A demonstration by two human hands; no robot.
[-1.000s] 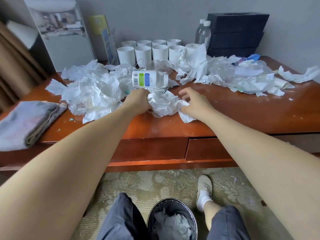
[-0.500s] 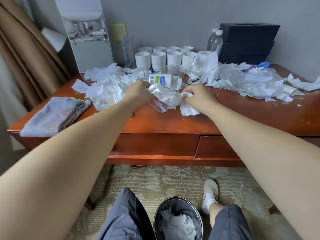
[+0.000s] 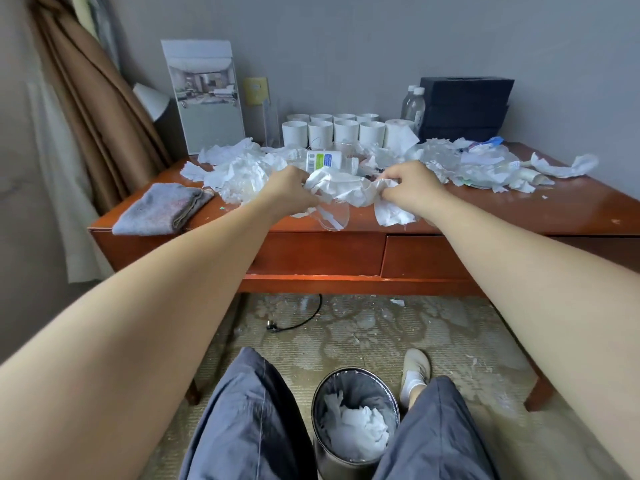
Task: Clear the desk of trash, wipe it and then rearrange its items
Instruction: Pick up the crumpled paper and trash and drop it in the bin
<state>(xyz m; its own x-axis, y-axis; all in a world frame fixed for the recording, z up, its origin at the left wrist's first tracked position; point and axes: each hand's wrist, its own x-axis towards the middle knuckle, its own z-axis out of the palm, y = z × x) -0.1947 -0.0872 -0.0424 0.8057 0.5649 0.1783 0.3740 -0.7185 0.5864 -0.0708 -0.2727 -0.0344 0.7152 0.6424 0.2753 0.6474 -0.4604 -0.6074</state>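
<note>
Head camera looks down at a brown wooden surface (image 3: 519,213) by a grey wall. A person sits in front of it with both bare arms stretched out.

The left grip (image 3: 287,188) is curled tight around one end of a crumpled white paper wad (image 3: 346,190). The right grip (image 3: 412,183) pinches the other end, with the fingers folded in. The wad is stretched between them, just above the near edge of the surface. A clear plastic cup (image 3: 332,216) hangs tilted under the wad, next to the left grip.

Just behind the wad, a white bottle (image 3: 327,159) with a green and blue label lies on its side. More torn paper is heaped on the left (image 3: 239,171) and spread out on the right (image 3: 467,164). A folded grey cloth (image 3: 162,209) lies on the near left corner.

At the far side, white mugs (image 3: 346,131) stand in two rows. A paper roll (image 3: 398,133) stands just right of them. Two water bottles (image 3: 414,105) and a stack of black boxes (image 3: 465,105) are farther right. A tall picture card (image 3: 204,95) leans on the wall at the far left.

On the floor, a round bin (image 3: 355,420) sits between the person's knees, with white paper inside it.
</note>
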